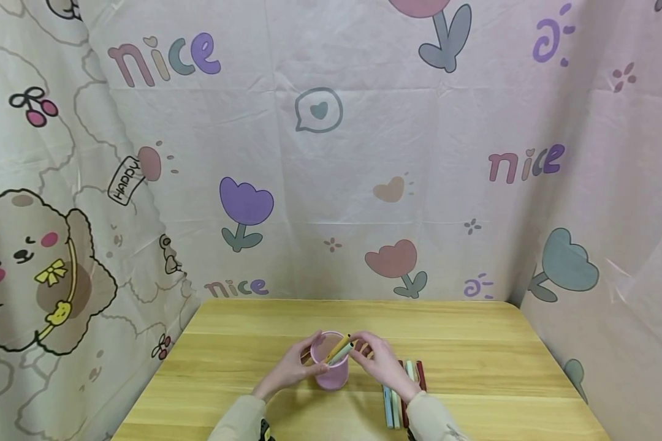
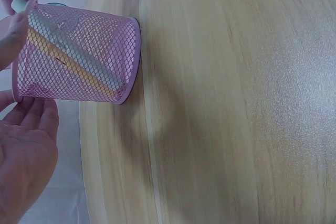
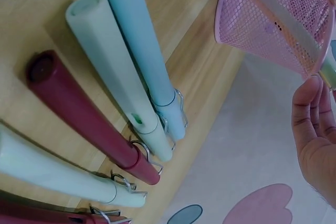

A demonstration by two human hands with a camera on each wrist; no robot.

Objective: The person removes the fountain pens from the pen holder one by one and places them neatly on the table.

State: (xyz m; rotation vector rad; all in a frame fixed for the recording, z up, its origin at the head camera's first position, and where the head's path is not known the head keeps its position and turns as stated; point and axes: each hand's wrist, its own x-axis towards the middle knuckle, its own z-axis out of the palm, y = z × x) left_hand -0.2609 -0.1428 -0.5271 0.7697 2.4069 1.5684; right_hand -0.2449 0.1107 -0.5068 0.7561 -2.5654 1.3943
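A pink mesh pen holder [image 1: 332,380] stands at the middle of the front of the table, and my left hand [image 1: 291,367] grips it around the rim. Inside it lean a yellow pen [image 1: 338,348] and a pale green pen [image 1: 342,353], their upper ends sticking out over the right side. My right hand [image 1: 380,362] pinches the upper end of the pale green pen at the rim. Through the mesh in the left wrist view, both pens slant down to the base, the pale green pen [image 2: 79,53] lying alongside the yellow one.
Several capped pens with wire clips lie side by side under my right forearm: a light blue pen [image 3: 142,40], a pale green one [image 3: 107,66], a dark red pen [image 3: 86,121] and others. The wooden table [image 1: 243,331] meets a printed cloth [image 1: 331,184] behind it.
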